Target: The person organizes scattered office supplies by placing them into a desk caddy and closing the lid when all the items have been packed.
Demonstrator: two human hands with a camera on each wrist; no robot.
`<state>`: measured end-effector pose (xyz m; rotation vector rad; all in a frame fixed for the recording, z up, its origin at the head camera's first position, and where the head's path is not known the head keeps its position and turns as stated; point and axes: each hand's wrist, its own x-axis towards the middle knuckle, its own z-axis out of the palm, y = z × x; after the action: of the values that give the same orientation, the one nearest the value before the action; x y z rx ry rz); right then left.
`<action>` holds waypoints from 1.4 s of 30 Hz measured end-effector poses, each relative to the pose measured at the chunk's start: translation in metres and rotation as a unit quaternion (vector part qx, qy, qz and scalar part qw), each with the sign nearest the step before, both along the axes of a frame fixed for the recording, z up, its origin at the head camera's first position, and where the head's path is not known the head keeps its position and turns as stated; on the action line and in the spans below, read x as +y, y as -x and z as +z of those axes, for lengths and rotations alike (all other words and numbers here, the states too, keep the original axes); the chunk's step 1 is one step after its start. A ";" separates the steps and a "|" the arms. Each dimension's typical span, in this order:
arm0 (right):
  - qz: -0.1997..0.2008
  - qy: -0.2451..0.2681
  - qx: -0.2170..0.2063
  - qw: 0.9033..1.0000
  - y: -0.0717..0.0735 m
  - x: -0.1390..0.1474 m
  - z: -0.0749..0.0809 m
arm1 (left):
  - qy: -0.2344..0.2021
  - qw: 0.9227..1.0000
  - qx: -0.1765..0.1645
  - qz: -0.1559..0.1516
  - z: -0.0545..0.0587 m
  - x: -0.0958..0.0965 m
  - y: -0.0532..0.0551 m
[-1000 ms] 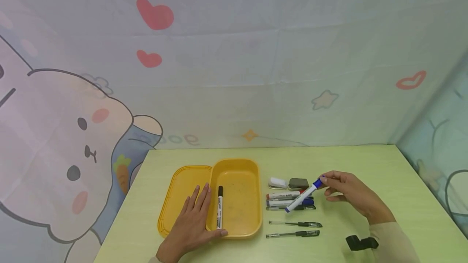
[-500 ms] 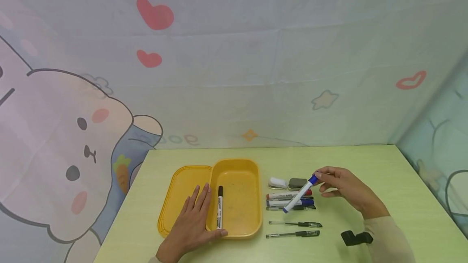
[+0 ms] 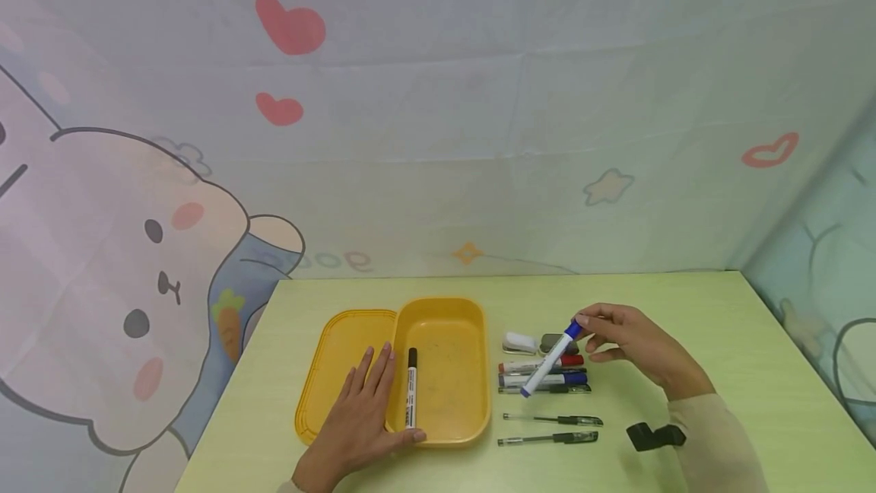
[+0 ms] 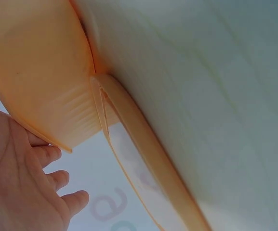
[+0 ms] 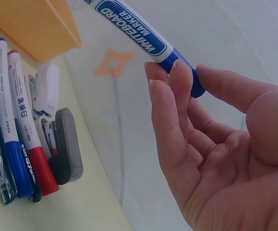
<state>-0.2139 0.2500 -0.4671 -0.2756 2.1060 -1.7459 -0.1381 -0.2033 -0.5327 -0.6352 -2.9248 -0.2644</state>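
Between thumb and fingertips my right hand (image 3: 633, 341) pinches a blue whiteboard marker (image 3: 551, 356) by its cap end. The marker slants down to the left, over the row of markers and pens, and its lettering shows in the right wrist view. My left hand (image 3: 366, 417) lies with fingers straight across the near left side of a yellow plastic box (image 3: 452, 371), its thumb at the near rim. Inside the box, a black-capped marker (image 3: 411, 390) lies lengthwise along the left side. The left wrist view shows the left fingers (image 4: 57, 180) beside the yellow plastic edge.
A yellow lid (image 3: 342, 356) lies left of the box. To the right are a red marker (image 3: 513, 367), another blue marker (image 3: 513, 381) and several black pens (image 3: 547, 439). Behind them sit a white stapler (image 3: 519, 343) and a grey stapler (image 5: 67, 147). A printed curtain (image 3: 438, 135) backs the table.
My right hand has moved left and slightly away from me, carrying the blue whiteboard marker toward the box. The left hand has stayed in place.
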 end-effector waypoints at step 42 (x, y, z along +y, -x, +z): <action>0.064 0.002 -0.002 0.998 0.022 -0.070 0.007 | 0.009 1.000 -0.005 0.008 0.002 0.000 0.000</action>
<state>-0.2358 0.1795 -0.4598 -0.3991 2.0332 -1.6756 -0.1382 -0.2032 -0.5308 -0.6138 -2.9445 -0.2411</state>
